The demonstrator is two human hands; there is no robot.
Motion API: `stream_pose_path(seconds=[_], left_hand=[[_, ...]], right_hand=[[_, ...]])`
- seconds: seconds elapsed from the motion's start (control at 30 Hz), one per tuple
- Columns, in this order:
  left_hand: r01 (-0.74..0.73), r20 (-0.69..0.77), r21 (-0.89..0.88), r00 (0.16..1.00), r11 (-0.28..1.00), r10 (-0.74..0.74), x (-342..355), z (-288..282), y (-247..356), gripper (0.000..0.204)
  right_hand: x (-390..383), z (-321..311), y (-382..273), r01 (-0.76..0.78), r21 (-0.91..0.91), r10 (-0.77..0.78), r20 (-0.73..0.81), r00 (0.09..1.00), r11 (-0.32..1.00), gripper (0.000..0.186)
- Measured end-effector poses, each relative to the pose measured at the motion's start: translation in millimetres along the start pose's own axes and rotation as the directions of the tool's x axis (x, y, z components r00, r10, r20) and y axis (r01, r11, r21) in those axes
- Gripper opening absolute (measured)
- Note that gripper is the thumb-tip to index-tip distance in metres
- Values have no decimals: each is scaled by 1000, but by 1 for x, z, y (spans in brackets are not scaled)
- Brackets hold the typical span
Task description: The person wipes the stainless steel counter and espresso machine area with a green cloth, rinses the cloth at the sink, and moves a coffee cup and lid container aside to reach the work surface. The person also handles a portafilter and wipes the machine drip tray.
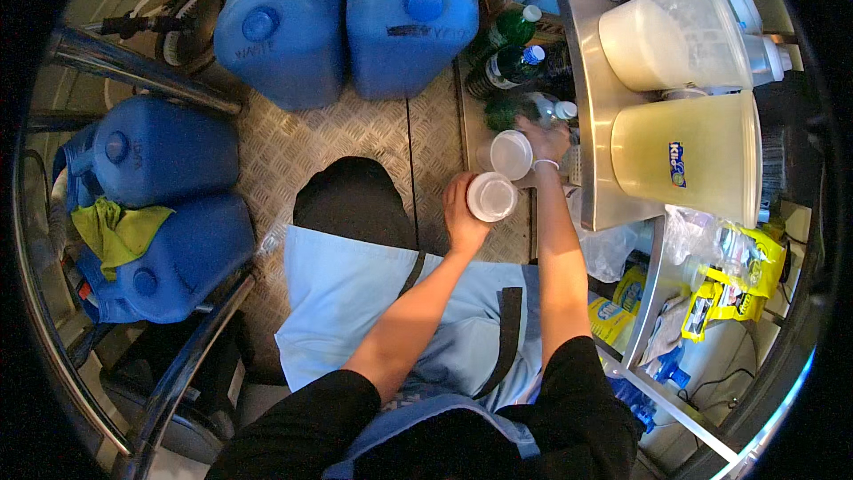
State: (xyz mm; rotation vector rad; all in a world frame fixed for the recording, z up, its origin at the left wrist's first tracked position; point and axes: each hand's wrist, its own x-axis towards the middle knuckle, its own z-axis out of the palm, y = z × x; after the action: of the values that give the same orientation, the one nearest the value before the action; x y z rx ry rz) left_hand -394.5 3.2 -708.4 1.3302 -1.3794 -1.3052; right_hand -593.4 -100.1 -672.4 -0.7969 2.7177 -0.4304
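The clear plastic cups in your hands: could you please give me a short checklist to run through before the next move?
1. Left hand grips a clear plastic cup from its side: ok.
2. Second clear cup is near the right hand; whether it is gripped: cannot tell.
3. Both cups look empty: ok.
4. Green bottles crowd the space just beyond the right hand: not ok.
5. Metal counter edge is close to the right forearm: ok.
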Motion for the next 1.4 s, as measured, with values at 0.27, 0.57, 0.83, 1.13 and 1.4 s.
stream_pose_path(seconds=[0.27, 0.57, 0.83, 1.13, 1.4], left_hand=[[-19, -58, -36, 998, 999, 17, -5, 13, 10, 80], [25, -94, -76, 995, 997, -32, -6, 9, 11, 81], [21, -176, -49, 984, 999, -29, 26, 6, 1, 86], [-86, -223, -246, 974, 965, 30, 70, 21, 16, 83], [-149, -103, -256, 987, 955, 126, 98, 17, 34, 77]], right_hand=[[102, 36, 12, 460, 0, -414, -437, 799, 888, 69], [249, 105, 31, 332, 601, -189, -289, 938, 727, 73], [54, 37, 96, 227, 19, -226, 199, 954, 974, 36], [-26, 63, 98, -611, 644, 71, 659, 749, 462, 47], [102, 153, 166, -569, 725, 134, 566, 813, 388, 39]])
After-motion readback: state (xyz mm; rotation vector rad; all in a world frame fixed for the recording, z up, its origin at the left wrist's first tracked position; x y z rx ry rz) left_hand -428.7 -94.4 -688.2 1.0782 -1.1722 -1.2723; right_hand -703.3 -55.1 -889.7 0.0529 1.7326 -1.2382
